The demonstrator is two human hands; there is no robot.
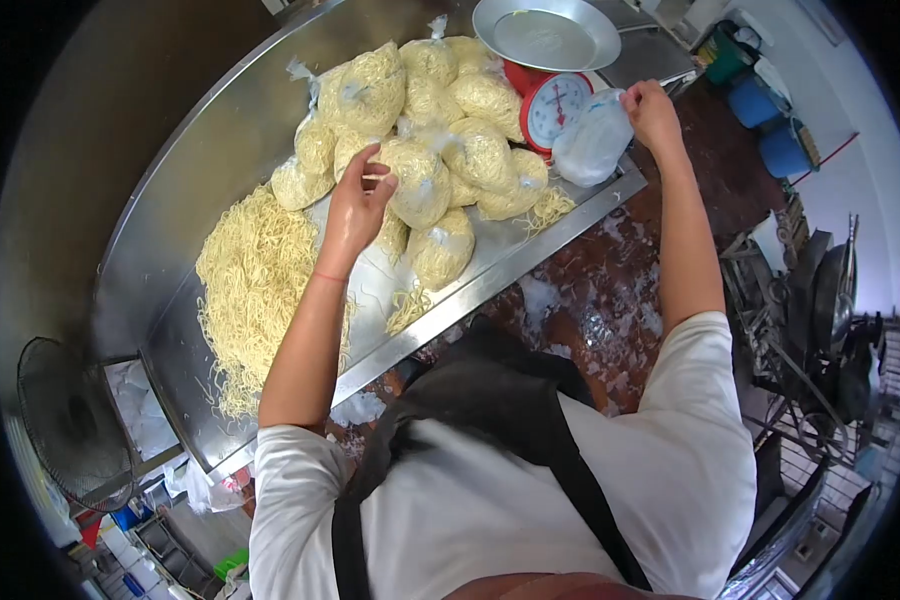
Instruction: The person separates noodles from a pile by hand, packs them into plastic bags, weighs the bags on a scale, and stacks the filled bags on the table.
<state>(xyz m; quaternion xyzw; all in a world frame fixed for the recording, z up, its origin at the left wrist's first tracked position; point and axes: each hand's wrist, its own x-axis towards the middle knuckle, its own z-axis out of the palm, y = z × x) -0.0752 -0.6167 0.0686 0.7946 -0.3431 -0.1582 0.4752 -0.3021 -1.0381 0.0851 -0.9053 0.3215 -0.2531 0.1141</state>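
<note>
My left hand [358, 208] is raised in front of the bagged noodles [418, 182], its fingers loosely curled and apart. It seems to hold nothing. To its left, a big heap of loose yellow noodles [255, 290] covers part of the metal table. With fingertips pinched, my right hand [653, 116] grips the upper corner of a stack of clear plastic bags [592, 145]. That stack leans beside a red dial scale [558, 110], whose round metal pan [547, 36] sits on top. Several tied bags of noodles are piled between my hands.
The steel table [410, 335] has a raised front edge; small noodle clumps [550, 210] lie near it. Below is a wet brown floor [600, 330]. Blue bins [755, 100] stand at the far right. A fan [75, 425] is at the left, and metal racks [800, 320] at the right.
</note>
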